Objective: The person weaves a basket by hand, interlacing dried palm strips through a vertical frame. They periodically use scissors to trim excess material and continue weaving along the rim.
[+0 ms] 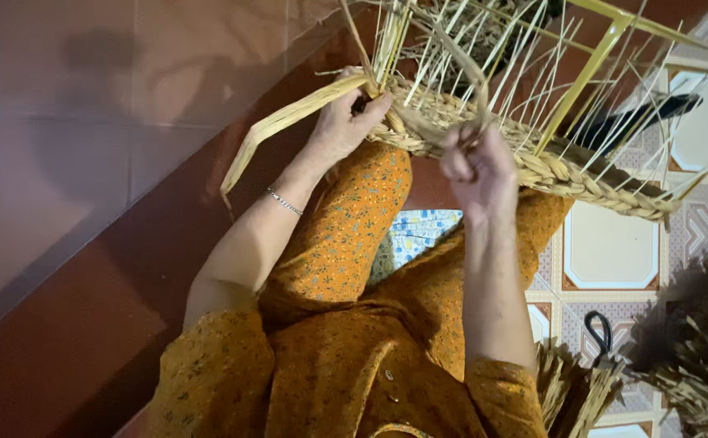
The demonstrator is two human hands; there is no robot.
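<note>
Orange patterned cloth filled the bottom of the view, with both forearms reaching up from it to a half-woven basket resting over the knees. Its braided rim ran from the middle of the picture down toward the right edge, and thin upright stalks fanned above it. At the rim's near end the left hand — a thin bracelet on its wrist — pinched a flat dried leaf strip that trailed down and left. The right hand was closed around a twisted strand at the braid. Bare red floor lay open to the left; to the right, patterned tiles and loose straw bundles crowded the corner.
</note>
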